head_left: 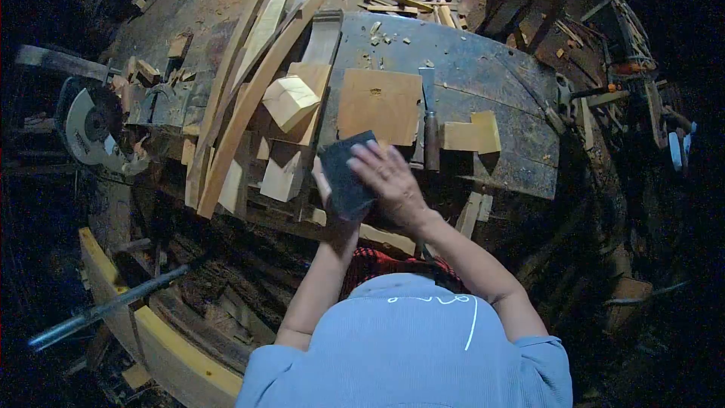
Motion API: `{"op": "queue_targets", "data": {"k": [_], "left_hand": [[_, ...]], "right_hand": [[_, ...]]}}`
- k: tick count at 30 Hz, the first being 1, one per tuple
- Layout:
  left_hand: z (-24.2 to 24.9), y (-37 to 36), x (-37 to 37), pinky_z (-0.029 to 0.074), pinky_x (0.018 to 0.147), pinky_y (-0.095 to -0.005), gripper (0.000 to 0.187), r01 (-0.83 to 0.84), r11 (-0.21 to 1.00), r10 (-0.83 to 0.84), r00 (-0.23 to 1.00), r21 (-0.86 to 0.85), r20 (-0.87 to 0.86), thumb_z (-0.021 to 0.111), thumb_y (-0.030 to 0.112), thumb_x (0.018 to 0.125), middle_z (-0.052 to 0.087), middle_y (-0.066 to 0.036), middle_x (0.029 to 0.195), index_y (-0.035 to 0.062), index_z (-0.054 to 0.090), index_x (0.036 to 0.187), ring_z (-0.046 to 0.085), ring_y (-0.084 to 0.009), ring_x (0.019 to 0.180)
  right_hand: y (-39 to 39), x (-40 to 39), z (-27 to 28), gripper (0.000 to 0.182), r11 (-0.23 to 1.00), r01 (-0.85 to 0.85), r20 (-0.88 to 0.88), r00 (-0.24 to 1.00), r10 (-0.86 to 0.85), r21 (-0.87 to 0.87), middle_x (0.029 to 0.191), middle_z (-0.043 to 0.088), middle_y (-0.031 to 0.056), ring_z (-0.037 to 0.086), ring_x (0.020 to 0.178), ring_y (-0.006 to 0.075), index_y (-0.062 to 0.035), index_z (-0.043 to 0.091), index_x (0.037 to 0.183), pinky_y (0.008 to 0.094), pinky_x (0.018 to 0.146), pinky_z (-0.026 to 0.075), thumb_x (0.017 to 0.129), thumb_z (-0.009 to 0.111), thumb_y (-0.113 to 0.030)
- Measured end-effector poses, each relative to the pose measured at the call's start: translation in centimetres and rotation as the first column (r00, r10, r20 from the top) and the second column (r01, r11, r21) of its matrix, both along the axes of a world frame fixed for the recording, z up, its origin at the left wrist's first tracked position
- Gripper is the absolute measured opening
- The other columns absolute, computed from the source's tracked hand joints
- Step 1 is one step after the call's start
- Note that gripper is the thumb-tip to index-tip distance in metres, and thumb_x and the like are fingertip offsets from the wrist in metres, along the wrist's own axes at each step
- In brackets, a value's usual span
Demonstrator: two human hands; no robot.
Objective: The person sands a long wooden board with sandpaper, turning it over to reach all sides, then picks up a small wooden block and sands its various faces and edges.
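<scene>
A dark, flat rectangular piece [347, 181] is held tilted over the workbench's near edge. My left hand [323, 185] grips it from the left and from below, most of its fingers hidden behind it. Across its right side lies my right hand [389, 185], fingers stretched out and resting on the dark surface. Just beyond is a square brown wooden board [377, 102] lying on the bench. To its right lies a chisel [431, 132] with a wooden handle, and further right a small L-shaped wooden piece [472, 136].
Long wooden strips [245, 106] and pale wood blocks [291, 102] lie on the workbench [521, 159] at left. A circular saw [94, 128] stands at far left. A metal bar [113, 306] and curved timber [181, 355] are at lower left.
</scene>
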State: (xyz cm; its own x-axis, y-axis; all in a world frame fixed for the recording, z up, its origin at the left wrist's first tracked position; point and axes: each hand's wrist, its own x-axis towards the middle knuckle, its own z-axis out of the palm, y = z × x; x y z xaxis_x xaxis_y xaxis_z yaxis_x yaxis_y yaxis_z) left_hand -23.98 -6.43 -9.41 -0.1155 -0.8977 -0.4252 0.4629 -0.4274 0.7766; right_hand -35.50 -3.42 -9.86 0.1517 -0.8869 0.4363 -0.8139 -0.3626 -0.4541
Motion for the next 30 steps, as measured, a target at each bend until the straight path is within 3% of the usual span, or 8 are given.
{"op": "queue_targets", "data": {"k": [2, 3, 8, 11, 13, 18, 24, 30], "left_hand": [[0.7, -1.7, 0.6, 0.036, 0.093, -0.0402, 0.065, 0.157, 0.964, -0.078, 0.94, 0.217, -0.333, 0.048, 0.057, 0.076, 0.051, -0.011, 0.115, 0.0064, 0.046, 0.117, 0.048, -0.0262, 0.105], [0.8, -1.5, 0.2, 0.037, 0.091, -0.0442, 0.065, 0.003, 0.925, 0.133, 0.935, 0.381, -0.33, 0.052, 0.056, 0.074, 0.052, -0.012, 0.113, 0.0063, 0.047, 0.116, 0.049, -0.0286, 0.104], [4.7, -1.1, 0.1, 0.037, 0.093, -0.0439, 0.074, 0.085, 0.94, 0.097, 0.863, 0.331, -0.496, 0.064, 0.021, 0.062, 0.041, -0.011, 0.124, 0.0094, 0.031, 0.127, 0.044, -0.0256, 0.109], [4.4, -1.6, -0.3, 0.036, 0.094, -0.0438, 0.09, 0.119, 0.952, 0.07, 0.813, 0.283, -0.578, 0.071, 0.004, 0.056, 0.035, -0.01, 0.129, 0.011, 0.024, 0.133, 0.041, -0.024, 0.112], [0.9, -2.5, -1.0, 0.041, 0.086, -0.0444, 0.062, 0.128, 0.912, 0.059, 0.9, 0.39, -0.432, 0.055, 0.055, 0.072, 0.054, -0.011, 0.109, 0.008, 0.05, 0.111, 0.052, -0.0277, 0.098], [0.6, -1.7, -1.5, 0.04, 0.086, -0.0429, 0.06, 0.075, 0.89, 0.047, 0.966, 0.45, -0.254, 0.053, 0.057, 0.072, 0.055, -0.009, 0.107, 0.0103, 0.052, 0.109, 0.052, -0.026, 0.097], [0.3, -1.7, -1.6, 0.037, 0.089, -0.0438, 0.059, 0.079, 0.843, 0.041, 0.977, 0.531, -0.21, 0.05, 0.059, 0.072, 0.055, -0.008, 0.108, 0.0137, 0.053, 0.109, 0.049, -0.0249, 0.101], [1.4, -1.9, -1.6, 0.034, 0.091, -0.0456, 0.061, 0.189, 0.858, 0.017, 0.919, 0.478, -0.394, 0.05, 0.06, 0.071, 0.054, -0.009, 0.108, 0.0125, 0.052, 0.11, 0.048, -0.0253, 0.104]], "right_hand": [[0.4, -2.2, -2.2, 0.049, 0.974, 0.146, 0.14, 0.975, -0.171, 0.173, 0.131, 0.04, 0.0076, 0.039, 0.12, 0.0262, -0.0131, 0.04, 0.126, 0.0439, 0.101, 0.026, 0.078, 0.044, -0.005], [0.9, -3.0, -3.1, 0.049, 0.954, 0.203, 0.121, 0.965, -0.234, 0.222, 0.131, 0.039, 0.0079, 0.039, 0.119, 0.0265, -0.0128, 0.04, 0.127, 0.0436, 0.1, 0.026, 0.078, 0.044, -0.006], [2.0, -5.4, -4.1, 0.049, 0.874, 0.385, 0.063, 0.905, -0.42, 0.298, 0.131, 0.039, 0.0082, 0.036, 0.121, 0.0267, -0.0114, 0.037, 0.129, 0.0437, 0.097, 0.029, 0.08, 0.044, -0.013], [2.5, -3.5, -3.3, 0.051, 0.843, 0.467, -0.235, 0.88, -0.412, 0.269, 0.134, 0.035, 0.0068, 0.033, 0.123, 0.0273, -0.009, 0.036, 0.129, 0.0471, 0.098, 0.027, 0.079, 0.043, -0.01], [2.9, -1.9, -3.5, 0.054, 0.82, 0.511, -0.431, 0.82, -0.376, 0.257, 0.137, 0.029, 0.0086, 0.028, 0.125, 0.0315, -0.0072, 0.031, 0.131, 0.0523, 0.099, 0.023, 0.078, 0.043, -0.007], [3.4, 0.2, -1.0, 0.059, 0.826, 0.469, -0.369, 0.861, -0.349, 0.312, 0.14, 0.023, 0.0103, 0.021, 0.129, 0.0309, -0.0081, 0.026, 0.133, 0.0526, 0.101, 0.018, 0.077, 0.044, -0.005], [3.5, -0.1, -0.6, 0.056, 0.966, 0.155, 0.014, 0.987, -0.161, 0.208, 0.138, 0.029, 0.0102, 0.03, 0.125, 0.0281, -0.0101, 0.033, 0.13, 0.0462, 0.101, 0.024, 0.076, 0.045, -0.005], [2.8, -2.2, -2.6, 0.053, 0.93, 0.282, -0.013, 0.958, -0.287, 0.236, 0.135, 0.033, 0.0104, 0.034, 0.123, 0.0281, -0.0099, 0.035, 0.129, 0.0438, 0.099, 0.028, 0.077, 0.043, -0.004]]}}
